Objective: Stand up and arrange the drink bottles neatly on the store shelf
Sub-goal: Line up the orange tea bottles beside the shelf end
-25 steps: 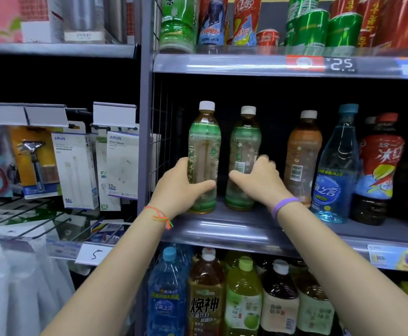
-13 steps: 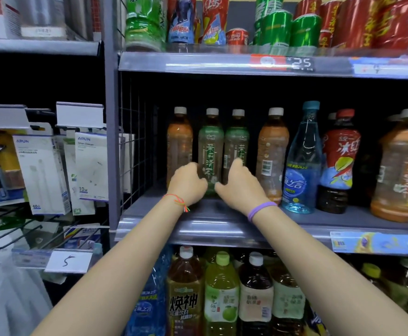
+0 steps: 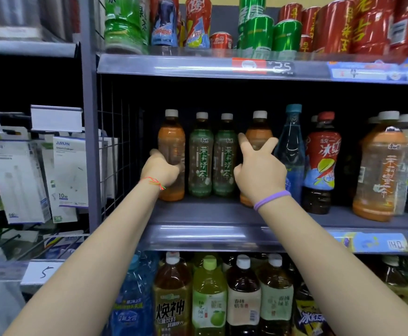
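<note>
**Full bottles, low grip**

While my left hand [image 3: 160, 172] wraps around the lower body of the amber tea bottle [image 3: 171, 155] at the end of the row, my right hand [image 3: 258, 169] is loose, fingers spread against a second amber bottle [image 3: 258, 134] without closing on it. Between my hands stand two green tea bottles [image 3: 200, 157], upright and touching each other. Just past my right hand is a blue water bottle [image 3: 292, 146], then a red-labelled one [image 3: 323, 161]. All stand on the shelf [image 3: 205, 214] at arm's reach.

They look filled near to the neck and capped, so I expect them to be fairly heavy and steady. The thin plastic should give a little under a squeeze, and the smooth labels may slip. I judge the best hold is low on the body, sliding rather than lifting.
</note>
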Demonstrator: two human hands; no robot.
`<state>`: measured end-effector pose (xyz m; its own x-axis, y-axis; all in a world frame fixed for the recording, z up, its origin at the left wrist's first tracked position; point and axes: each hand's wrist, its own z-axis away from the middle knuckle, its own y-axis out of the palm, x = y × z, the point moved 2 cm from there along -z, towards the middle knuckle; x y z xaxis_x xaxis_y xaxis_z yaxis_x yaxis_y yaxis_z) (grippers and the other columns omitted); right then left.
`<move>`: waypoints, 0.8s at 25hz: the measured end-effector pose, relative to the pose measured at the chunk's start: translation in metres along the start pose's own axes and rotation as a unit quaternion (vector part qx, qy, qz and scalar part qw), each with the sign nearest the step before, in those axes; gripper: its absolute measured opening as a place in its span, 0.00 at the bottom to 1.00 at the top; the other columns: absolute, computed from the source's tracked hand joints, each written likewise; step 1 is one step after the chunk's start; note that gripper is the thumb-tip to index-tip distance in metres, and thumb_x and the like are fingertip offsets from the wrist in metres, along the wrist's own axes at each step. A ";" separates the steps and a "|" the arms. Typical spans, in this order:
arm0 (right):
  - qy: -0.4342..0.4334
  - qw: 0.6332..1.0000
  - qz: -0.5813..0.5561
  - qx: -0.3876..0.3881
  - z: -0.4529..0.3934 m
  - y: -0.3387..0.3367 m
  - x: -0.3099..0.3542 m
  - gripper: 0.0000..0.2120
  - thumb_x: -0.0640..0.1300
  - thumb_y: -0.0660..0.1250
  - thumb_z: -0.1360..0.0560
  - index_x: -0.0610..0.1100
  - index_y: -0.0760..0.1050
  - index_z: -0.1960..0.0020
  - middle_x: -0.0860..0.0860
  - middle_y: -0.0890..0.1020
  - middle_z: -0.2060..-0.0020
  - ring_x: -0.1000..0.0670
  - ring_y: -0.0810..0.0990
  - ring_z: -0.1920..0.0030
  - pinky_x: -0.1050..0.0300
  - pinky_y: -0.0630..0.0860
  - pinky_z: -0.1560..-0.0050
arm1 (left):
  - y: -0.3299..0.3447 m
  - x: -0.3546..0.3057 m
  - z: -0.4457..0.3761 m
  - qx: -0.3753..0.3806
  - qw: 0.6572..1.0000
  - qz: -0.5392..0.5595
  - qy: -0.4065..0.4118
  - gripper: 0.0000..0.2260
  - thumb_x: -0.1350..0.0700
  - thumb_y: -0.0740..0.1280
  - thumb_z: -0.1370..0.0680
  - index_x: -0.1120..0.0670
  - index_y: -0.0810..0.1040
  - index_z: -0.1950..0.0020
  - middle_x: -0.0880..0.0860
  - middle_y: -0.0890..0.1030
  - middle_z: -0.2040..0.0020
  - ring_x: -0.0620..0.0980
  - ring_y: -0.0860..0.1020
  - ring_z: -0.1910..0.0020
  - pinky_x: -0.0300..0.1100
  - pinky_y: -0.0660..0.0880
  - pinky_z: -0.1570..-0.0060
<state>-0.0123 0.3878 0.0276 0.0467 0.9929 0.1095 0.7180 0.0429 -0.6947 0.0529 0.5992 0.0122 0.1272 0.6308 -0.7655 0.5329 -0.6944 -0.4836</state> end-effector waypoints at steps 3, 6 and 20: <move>0.009 0.998 -0.004 0.066 -0.004 0.007 -0.003 0.29 0.47 0.60 0.21 0.57 0.56 0.22 0.32 0.56 0.28 0.48 0.65 0.73 0.55 0.66 0.65 | -0.002 -0.002 0.009 0.032 0.999 0.009 0.040 0.29 0.48 0.76 0.28 0.61 0.69 0.35 0.59 0.78 0.38 0.60 0.77 0.39 0.52 0.75 0.39; 0.007 0.995 -0.012 0.102 -0.002 0.025 -0.003 0.26 0.49 0.61 0.21 0.58 0.60 0.25 0.35 0.62 0.33 0.48 0.65 0.72 0.55 0.68 0.63 | -0.003 -0.005 0.021 0.032 0.997 0.024 0.059 0.27 0.49 0.75 0.27 0.60 0.69 0.35 0.58 0.78 0.38 0.59 0.77 0.39 0.51 0.75 0.39; -0.138 0.924 -0.354 0.029 0.039 0.033 0.058 0.43 0.51 0.65 0.21 0.53 0.36 0.21 0.46 0.68 0.40 0.48 0.80 0.55 0.55 0.77 0.57 | -0.043 0.015 0.091 -0.126 0.974 -0.096 0.160 0.33 0.46 0.62 0.19 0.56 0.50 0.20 0.60 0.67 0.31 0.60 0.76 0.42 0.46 0.70 0.54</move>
<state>-0.0129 0.4513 -0.0168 -0.6061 0.7034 0.3713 0.4611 0.6911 -0.5566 -0.0441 0.6075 -0.0171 0.2380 0.8445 -0.4798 0.7563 -0.4711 -0.4540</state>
